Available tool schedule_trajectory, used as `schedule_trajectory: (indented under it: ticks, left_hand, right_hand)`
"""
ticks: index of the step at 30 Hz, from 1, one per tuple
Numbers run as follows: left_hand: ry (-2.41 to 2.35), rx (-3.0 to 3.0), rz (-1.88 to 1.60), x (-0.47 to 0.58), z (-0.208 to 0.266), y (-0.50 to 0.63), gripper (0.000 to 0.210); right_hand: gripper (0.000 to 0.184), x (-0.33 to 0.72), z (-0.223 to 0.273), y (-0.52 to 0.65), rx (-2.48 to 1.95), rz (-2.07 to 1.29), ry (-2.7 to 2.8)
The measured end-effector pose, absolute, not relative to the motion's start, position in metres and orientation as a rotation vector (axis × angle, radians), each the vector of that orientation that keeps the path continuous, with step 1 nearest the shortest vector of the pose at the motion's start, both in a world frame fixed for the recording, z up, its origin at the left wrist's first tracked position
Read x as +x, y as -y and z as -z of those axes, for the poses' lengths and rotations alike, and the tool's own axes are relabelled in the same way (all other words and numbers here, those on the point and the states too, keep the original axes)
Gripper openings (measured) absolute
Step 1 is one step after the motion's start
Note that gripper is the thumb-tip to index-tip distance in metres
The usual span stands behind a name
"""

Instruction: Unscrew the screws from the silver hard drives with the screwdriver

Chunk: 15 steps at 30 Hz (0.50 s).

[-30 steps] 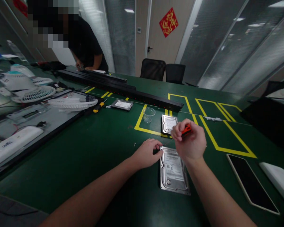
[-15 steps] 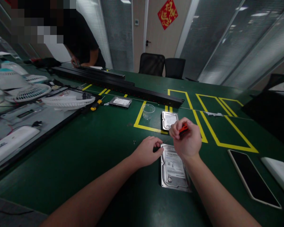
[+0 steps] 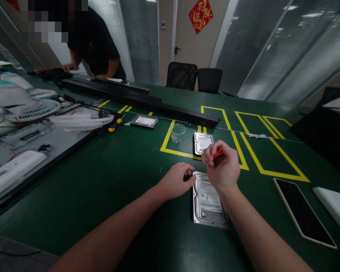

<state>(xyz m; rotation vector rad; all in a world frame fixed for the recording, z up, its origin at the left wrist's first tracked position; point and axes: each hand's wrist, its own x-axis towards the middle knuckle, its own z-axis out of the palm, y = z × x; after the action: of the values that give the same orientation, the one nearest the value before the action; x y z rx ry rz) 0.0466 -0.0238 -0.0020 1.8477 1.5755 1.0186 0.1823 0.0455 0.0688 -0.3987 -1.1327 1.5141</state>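
A silver hard drive [image 3: 208, 200] lies label up on the green table in front of me. My left hand [image 3: 178, 180] grips its upper left corner with curled fingers and thumb. Above the drive's far end, my right hand [image 3: 222, 164] is closed round a screwdriver [image 3: 219, 154] with a red and black handle; its shaft is hidden. A second hard drive [image 3: 203, 142] lies just beyond, partly behind the right hand. Tiny screws [image 3: 161, 169] rest left of my left hand. A clear plastic cup [image 3: 177, 134] stands farther back.
A third hard drive [image 3: 144, 121] and a yellow-black screwdriver [image 3: 115, 125] lie back left, near a grey panel [image 3: 56, 136] bearing white fan parts. Long black bars [image 3: 170, 109] cross the table. A phone [image 3: 304, 213] lies at right. Another person [image 3: 102, 49] stands at the far left.
My hands stay almost in place, the right one shifting very slightly left. Across the table, the other person's one hand has moved left, away from the other.
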Motion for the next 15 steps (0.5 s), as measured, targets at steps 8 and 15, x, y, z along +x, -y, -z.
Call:
schedule_trajectory:
  ticks: [8, 15]
  left_hand:
    - [-1.575, 1.847, -1.03, 0.0461, 0.0015, 0.0238, 0.021]
    - [-1.582, 1.833, -1.032, 0.0461, 0.0011, 0.0236, 0.02]
  right_hand:
    - [0.036, 0.1819, -0.0681, -0.0458, -0.4, -1.493, 1.186]
    - [0.032, 0.1816, -0.0682, -0.0481, -0.444, -1.441, 1.316]
